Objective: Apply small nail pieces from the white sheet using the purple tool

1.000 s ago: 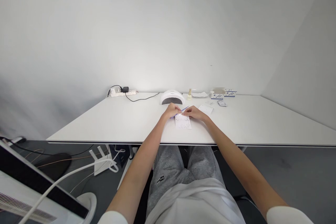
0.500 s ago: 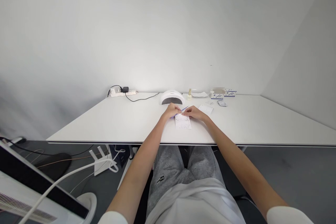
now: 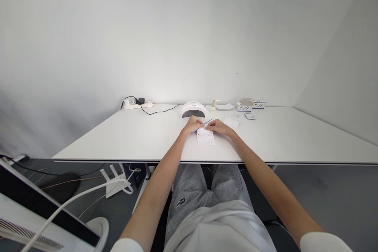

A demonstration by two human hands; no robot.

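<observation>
In the head view both my hands meet over the middle of the desk, fingertips almost touching. My left hand (image 3: 194, 124) is closed around a thin blue-violet stick (image 3: 208, 121), which slants up to the right past its fingers. My right hand (image 3: 217, 126) is pinched at the top edge of a white sheet with small dark dots (image 3: 206, 138); what lies between its fingertips is too small to make out. The sheet lies flat below both hands. Just beyond them stands a white dome-shaped nail lamp (image 3: 193, 106) with a dark arched opening.
Behind my right hand lie another white sheet (image 3: 231, 123), a small clear packet (image 3: 249, 116), a little bottle (image 3: 213, 106) and a stack of white paper (image 3: 224, 106). Blue-and-white boxes (image 3: 244, 106) stand by the wall. A power strip (image 3: 138, 104) with a black cable sits back left.
</observation>
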